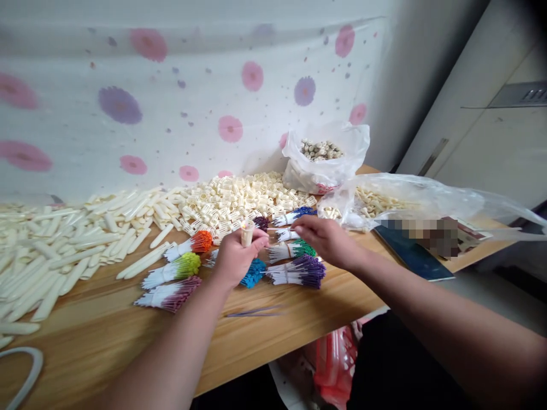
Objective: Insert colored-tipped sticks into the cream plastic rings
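My left hand (235,256) is closed around a small cream plastic tube (247,233), held upright above the wooden table (106,336). My right hand (327,239) reaches over bundles of thin coloured sticks, its fingertips pinched at a white-and-blue bundle (287,234); what they hold is too small to tell. Around the hands lie an orange bundle (190,245), a yellow-green bundle (173,270), a maroon bundle (171,294), a purple bundle (299,271), a green bundle (293,250) and a turquoise bundle (253,273).
Long cream tubes (55,245) cover the table's left. A heap of small cream ribbed pieces (239,199) lies behind the hands. Two plastic bags (325,156) of small parts stand at the back right, by a dark booklet (412,253). A red bag (333,364) hangs below the table edge.
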Action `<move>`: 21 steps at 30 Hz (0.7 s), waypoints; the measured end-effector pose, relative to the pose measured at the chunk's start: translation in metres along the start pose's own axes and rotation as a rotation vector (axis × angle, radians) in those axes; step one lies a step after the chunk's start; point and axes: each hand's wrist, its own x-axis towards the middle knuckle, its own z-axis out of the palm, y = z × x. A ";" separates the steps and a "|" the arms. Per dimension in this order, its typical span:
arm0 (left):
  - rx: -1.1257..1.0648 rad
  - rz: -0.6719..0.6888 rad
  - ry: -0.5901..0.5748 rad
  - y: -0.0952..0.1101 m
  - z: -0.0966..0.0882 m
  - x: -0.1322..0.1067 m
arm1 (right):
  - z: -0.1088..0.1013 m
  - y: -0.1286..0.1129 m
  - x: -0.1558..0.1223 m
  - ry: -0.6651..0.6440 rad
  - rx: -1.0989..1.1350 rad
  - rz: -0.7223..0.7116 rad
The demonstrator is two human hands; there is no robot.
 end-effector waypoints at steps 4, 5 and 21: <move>-0.361 -0.015 -0.007 0.005 0.002 -0.004 | -0.021 -0.002 -0.020 0.151 -0.042 -0.095; -0.409 -0.020 -0.021 0.006 0.003 -0.005 | -0.023 -0.004 -0.023 0.168 -0.070 -0.122; -0.441 -0.056 -0.098 0.013 0.011 -0.013 | -0.023 -0.011 -0.036 0.195 -0.194 -0.245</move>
